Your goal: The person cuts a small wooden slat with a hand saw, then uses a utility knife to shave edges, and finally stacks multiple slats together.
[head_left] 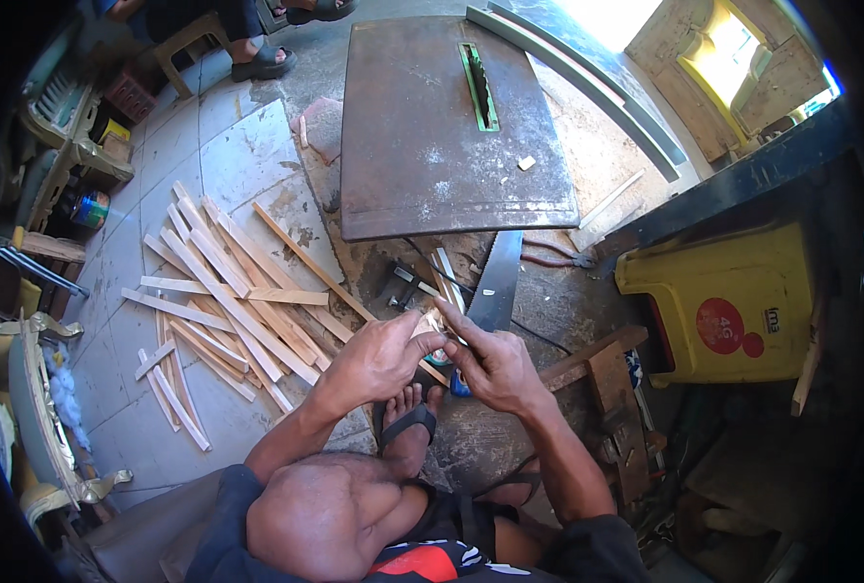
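My left hand [383, 355] and my right hand [490, 364] meet above my sandalled foot, fingers closed round a small pale piece [433, 322] that I cannot make out clearly. A round greenish thing shows partly beneath it, and a small blue object [460, 386] lies behind my right fingers. Just beyond my hands are a handsaw [493, 287], open pliers [558, 255], a dark metal tool [403, 285] and a black cord. Loose light wood strips [223, 277] lie heaped on the tiles to my left.
A metal saw table [403, 126] with a slotted blade stands ahead. A yellow plastic stool [713, 291] and a wooden frame [616, 418] are at right. Carved furniture [38, 408] lines the left. Another person's sandalled foot [257, 68] shows top left. Long grey bars [607, 92] lie beyond the table.
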